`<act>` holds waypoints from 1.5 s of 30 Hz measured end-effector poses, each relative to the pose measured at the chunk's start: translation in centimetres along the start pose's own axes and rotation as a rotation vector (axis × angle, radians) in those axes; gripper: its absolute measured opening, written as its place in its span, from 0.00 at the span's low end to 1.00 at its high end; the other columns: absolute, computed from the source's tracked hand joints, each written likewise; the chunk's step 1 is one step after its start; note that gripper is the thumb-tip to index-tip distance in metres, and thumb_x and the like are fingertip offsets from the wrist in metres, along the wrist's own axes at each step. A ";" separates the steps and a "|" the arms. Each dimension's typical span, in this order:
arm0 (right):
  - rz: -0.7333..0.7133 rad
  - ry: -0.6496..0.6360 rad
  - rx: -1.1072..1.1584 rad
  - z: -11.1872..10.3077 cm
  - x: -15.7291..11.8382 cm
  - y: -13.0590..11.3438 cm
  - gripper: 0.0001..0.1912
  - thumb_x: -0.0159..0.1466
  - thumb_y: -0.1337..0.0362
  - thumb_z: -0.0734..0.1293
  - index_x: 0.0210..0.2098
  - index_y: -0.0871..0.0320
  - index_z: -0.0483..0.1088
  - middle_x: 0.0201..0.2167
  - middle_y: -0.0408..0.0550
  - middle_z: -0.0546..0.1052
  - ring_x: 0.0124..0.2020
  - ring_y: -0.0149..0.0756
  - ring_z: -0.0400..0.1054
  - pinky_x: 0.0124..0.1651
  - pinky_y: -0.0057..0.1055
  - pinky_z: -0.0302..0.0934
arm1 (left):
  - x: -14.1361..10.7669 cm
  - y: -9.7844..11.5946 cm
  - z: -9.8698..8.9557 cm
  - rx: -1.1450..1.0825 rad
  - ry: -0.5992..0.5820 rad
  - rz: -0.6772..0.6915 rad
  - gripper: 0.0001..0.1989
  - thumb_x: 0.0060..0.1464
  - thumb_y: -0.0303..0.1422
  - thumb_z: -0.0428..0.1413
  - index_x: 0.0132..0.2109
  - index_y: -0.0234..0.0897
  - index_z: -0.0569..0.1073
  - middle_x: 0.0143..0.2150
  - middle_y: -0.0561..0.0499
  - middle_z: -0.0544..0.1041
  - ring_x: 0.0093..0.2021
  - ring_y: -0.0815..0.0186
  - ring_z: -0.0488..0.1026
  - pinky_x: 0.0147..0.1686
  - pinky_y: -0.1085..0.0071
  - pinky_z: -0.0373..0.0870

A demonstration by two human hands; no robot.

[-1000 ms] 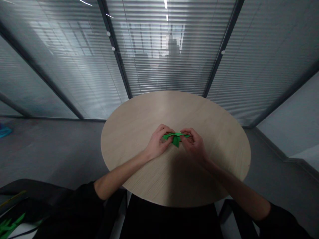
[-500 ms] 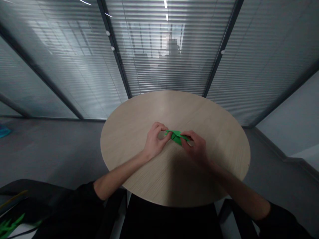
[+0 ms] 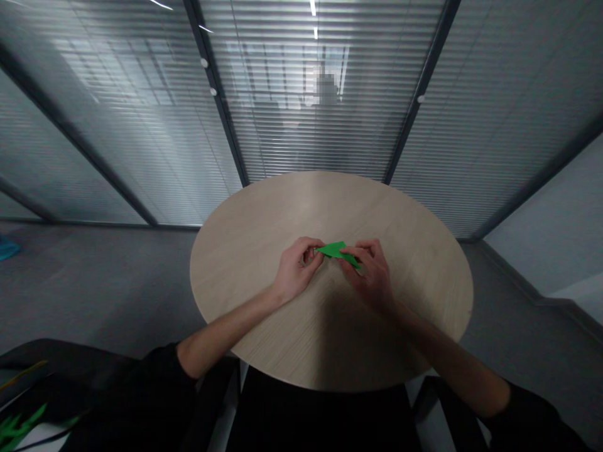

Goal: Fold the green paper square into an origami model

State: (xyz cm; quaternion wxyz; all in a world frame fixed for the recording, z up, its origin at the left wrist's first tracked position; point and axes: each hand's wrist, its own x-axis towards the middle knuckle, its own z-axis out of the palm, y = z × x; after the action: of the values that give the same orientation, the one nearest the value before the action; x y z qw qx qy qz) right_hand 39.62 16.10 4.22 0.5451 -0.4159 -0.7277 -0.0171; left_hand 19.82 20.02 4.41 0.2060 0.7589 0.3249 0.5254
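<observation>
no readable text, no labels, no brands, no numbers, no signs

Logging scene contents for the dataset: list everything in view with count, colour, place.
folded piece: 1, green, between the hands over the table
round table: 1, pale wood colour, centre
blinds: several panels, grey, beyond table
posts: several, dark, between panels
round fittings: 3, white, on posts
floor: grey, around table
wall: 1, whitish, right
blurred item: 1, blue, floor, left edge
spiky material: count unclear, green, lower left
flat item: 1, white, lower left
thin strip: 1, yellow, lower left
left hand: 1, bare, pinching piece's left end
right hand: 1, bare, gripping piece's right end
forearms: 2, bare
sleeves: 2, black, lower left and right
</observation>
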 end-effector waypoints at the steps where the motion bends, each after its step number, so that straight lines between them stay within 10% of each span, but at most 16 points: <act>1: -0.008 0.005 -0.005 0.0 0.0 0.0 0.07 0.69 0.63 0.70 0.46 0.52 0.77 0.42 0.51 0.71 0.39 0.39 0.70 0.42 0.39 0.70 | 0.0 0.0 0.0 -0.015 -0.003 -0.027 0.04 0.64 0.30 0.57 0.45 0.37 0.76 0.28 0.56 0.70 0.27 0.71 0.66 0.29 0.75 0.63; 15: 0.017 -0.024 0.150 0.1 0.5 0.0 0.04 0.69 0.64 0.70 0.43 0.51 0.78 0.48 0.51 0.72 0.44 0.40 0.73 0.48 0.42 0.71 | -0.4 0.5 -0.1 -0.225 -0.182 -0.098 0.08 0.67 0.33 0.55 0.48 0.35 0.76 0.41 0.45 0.81 0.33 0.68 0.80 0.28 0.76 0.77; 45: 0.223 0.000 0.298 0.4 0.8 -0.9 0.02 0.67 0.64 0.68 0.37 0.53 0.70 0.37 0.46 0.75 0.38 0.37 0.71 0.42 0.35 0.66 | -0.1 1.5 0.3 -0.386 -0.074 -0.264 0.09 0.57 0.36 0.67 0.40 0.34 0.81 0.37 0.47 0.82 0.24 0.74 0.74 0.23 0.79 0.75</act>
State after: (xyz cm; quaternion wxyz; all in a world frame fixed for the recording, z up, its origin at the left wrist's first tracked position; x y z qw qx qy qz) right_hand 38.74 16.21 5.10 0.5992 -0.4088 -0.6715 0.1516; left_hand 20.49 18.84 5.22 0.4258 0.6752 0.3070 0.5183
